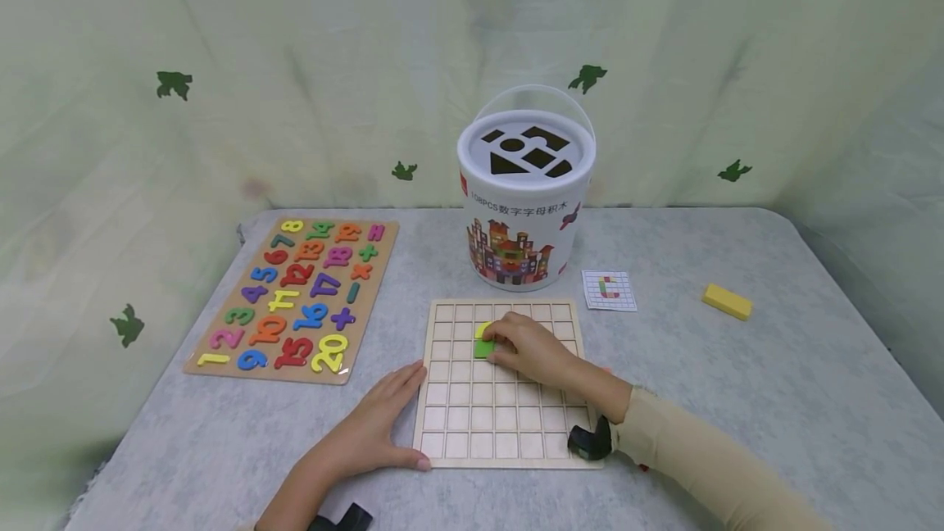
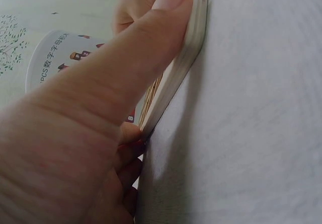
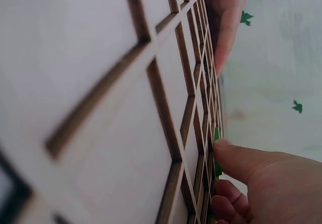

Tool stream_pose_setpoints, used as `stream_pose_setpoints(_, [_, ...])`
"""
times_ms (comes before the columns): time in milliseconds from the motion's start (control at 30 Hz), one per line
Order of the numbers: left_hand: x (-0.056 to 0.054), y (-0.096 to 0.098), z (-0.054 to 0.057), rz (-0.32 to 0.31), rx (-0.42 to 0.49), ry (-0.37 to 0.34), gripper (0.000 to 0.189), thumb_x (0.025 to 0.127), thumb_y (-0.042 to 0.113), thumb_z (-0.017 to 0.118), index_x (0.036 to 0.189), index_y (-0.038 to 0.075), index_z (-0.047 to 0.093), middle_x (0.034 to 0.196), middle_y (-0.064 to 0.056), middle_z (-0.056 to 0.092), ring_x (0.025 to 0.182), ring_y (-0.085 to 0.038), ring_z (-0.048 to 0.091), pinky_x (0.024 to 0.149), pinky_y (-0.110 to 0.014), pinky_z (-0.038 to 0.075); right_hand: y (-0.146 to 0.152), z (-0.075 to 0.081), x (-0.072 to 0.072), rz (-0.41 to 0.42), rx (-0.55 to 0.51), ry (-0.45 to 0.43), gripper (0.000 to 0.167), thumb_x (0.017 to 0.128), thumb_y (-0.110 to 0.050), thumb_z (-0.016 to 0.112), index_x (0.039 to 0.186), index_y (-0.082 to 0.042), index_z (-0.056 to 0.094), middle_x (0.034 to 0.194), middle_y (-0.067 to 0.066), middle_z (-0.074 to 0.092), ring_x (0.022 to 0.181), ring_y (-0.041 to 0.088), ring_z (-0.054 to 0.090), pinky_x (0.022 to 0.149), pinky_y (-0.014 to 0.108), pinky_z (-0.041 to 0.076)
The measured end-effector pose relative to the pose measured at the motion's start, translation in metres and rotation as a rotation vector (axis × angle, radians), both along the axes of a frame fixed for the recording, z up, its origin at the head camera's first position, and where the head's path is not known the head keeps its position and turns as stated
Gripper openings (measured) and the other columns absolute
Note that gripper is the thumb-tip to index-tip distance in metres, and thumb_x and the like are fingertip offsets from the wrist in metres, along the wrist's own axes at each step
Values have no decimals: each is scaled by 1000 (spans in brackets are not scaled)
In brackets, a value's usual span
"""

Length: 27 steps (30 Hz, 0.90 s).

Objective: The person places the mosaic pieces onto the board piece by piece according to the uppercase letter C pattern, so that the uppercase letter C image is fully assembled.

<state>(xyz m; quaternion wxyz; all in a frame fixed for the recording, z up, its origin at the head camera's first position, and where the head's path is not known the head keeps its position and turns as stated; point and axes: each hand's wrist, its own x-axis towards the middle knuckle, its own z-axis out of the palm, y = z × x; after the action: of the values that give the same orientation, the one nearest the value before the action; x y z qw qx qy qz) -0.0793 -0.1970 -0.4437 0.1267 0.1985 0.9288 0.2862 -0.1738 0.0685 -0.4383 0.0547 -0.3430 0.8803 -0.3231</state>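
A wooden grid board (image 1: 509, 442) lies on the table in front of the person. The left hand (image 1: 374, 420) rests at its left side, fingertips against the edge and thumb at the near corner; the left wrist view shows that thumb (image 2: 136, 48) along the board's rim. Over the upper middle of the grid, the right hand (image 1: 534, 351) pinches a green square block (image 1: 483, 349) between thumb and fingers. Just above it, a yellow block (image 1: 483, 329) is partly covered by the fingers. From the right wrist, the green block (image 3: 217, 153) shows as a thin strip by the thumb.
A lidded white bucket (image 1: 525, 203) stands behind the board. A small pattern card (image 1: 609, 291) lies right of it, then a yellow rectangular block (image 1: 727, 301). To the left is a number puzzle board (image 1: 295, 310). Something reddish peeks out beneath the right forearm.
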Motion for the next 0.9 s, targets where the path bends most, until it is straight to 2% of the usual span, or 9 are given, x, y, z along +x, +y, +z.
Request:
stream_pose_setpoints(233, [0,0,0,1,-4,5,117,53,67,69,143,10,22,148,-4,17,133,-25,13,104,-48,18,-2,0,1,-5,25,53,27,84,-24,64,109,-16,62,87,-10,50,73,8,43,63,23,39])
stream_pose_setpoints(333, [0,1,0,3,-6,2,117,53,67,69,143,10,22,148,-4,17,133,-25,13,104,-48,18,-1,1,1,4,34,45,27,84,-24,64,110,-16,62,88,-9,50,72,8,42,62,24,38])
stream_pose_setpoints(433, [0,1,0,5,-7,-1,117,53,67,69,143,10,22,148,-3,17,133,-25,13,104,-48,18,1,3,1,15,41,-4,29,85,-25,63,113,-17,60,93,-7,51,76,8,43,66,24,39])
stream_pose_setpoints(500, [0,1,1,5,-5,-2,117,53,67,69,143,10,22,148,-3,17,133,-25,13,104,-48,18,3,4,2,14,21,-71,33,85,-25,64,115,-15,58,96,-5,51,80,9,44,69,24,40])
stream_pose_setpoints(700, [0,1,1,5,5,-8,117,53,66,70,144,10,21,148,-3,17,133,-26,13,104,-49,18,14,15,8,-27,-134,-263,44,84,-28,63,123,-10,53,109,1,53,98,16,48,84,33,42])
stream_pose_setpoints(800, [0,1,2,5,6,-16,117,53,66,71,144,10,21,148,-3,16,133,-26,12,104,-49,18,22,24,13,-44,-184,-272,45,85,-27,63,125,-10,51,116,4,53,104,20,49,88,38,42])
stream_pose_setpoints(900, [0,1,2,5,6,-18,117,53,65,71,144,10,21,148,-4,16,133,-26,12,104,-49,17,34,35,19,-52,-214,-223,46,84,-21,64,126,-10,49,121,6,51,106,24,49,88,43,41])
